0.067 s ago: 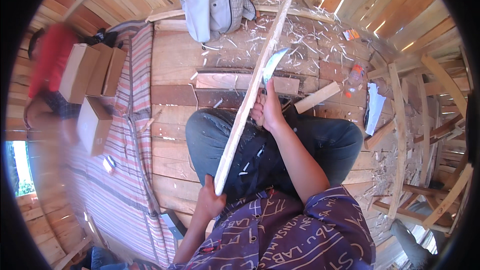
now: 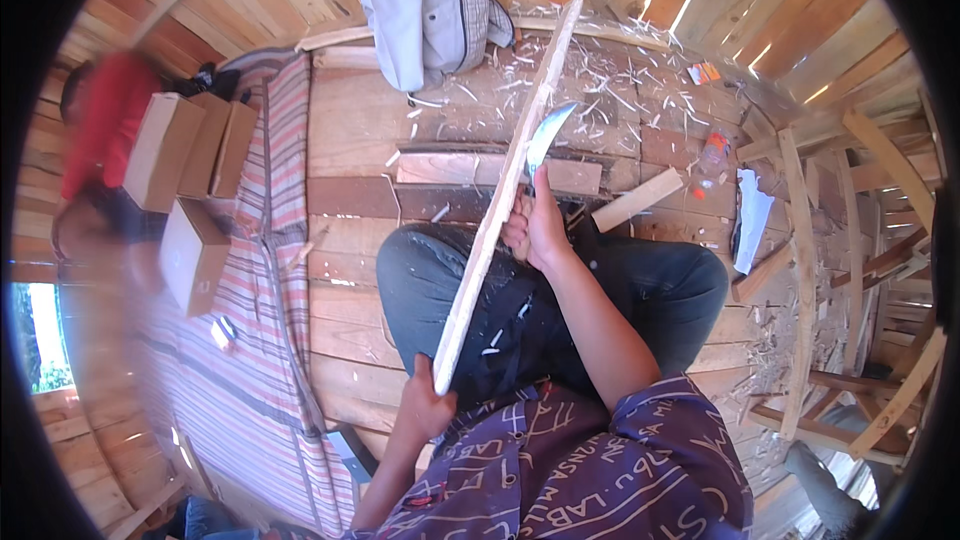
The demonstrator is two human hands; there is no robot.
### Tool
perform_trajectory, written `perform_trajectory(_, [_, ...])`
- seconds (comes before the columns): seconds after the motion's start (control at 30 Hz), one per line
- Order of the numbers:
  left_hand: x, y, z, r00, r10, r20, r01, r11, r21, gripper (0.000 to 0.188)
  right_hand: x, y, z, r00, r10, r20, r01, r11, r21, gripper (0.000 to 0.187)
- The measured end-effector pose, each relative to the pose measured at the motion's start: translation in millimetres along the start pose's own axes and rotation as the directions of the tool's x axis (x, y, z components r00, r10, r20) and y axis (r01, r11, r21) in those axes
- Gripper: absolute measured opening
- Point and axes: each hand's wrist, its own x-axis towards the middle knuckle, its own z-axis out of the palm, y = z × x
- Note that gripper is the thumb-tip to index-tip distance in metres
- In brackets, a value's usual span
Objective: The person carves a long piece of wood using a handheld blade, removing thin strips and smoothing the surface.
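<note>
A long pale strip of wood [image 2: 494, 227] slants across my lap, its far end high up over the floor. Its near end is gripped by my left hand [image 2: 430, 402], fingers closed round it close to my shirt. My right hand [image 2: 538, 228] is closed on the handle of a knife with a curved, shiny blade [image 2: 549, 130]. That blade points away from me and lies against or very near the strip's right edge. The knife's handle is mostly hidden in my fist.
Wood shavings [image 2: 600, 80] litter the plank floor ahead. A grey backpack [image 2: 425, 20] stands at the wall. Boards [image 2: 640, 198] lie past my knees. On the left are cardboard boxes [image 2: 195, 255], a striped mat [image 2: 225, 390] and a blurred person in red [image 2: 105, 130]. Wooden frames [image 2: 800, 290] stand right.
The view has shifted very slightly. Both hands keep their grip, and the knife and strip hold nearly the same position.
</note>
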Motion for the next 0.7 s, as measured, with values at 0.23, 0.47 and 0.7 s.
perform_trajectory(0.23, [0.0,-6.0,2.4,0.998,0.054,-0.033,-0.052,0.998,0.047,0.043,-12.6,3.1,-8.1,0.788,-0.615,0.03,0.507,0.62,-0.599,0.05])
perform_trajectory(0.47, [2.1,-11.3,7.0,0.995,0.088,-0.055,-0.084,0.994,0.071,0.046,-33.9,-59.9,-37.7,0.639,-0.617,0.459,0.385,-0.261,-0.885,0.046])
perform_trajectory(0.7, [3.9,-6.2,3.2,0.994,0.107,-0.024,-0.106,0.994,0.036,0.045,-47.1,-50.0,-23.7,0.666,-0.328,0.67,0.551,-0.389,-0.739,0.048])
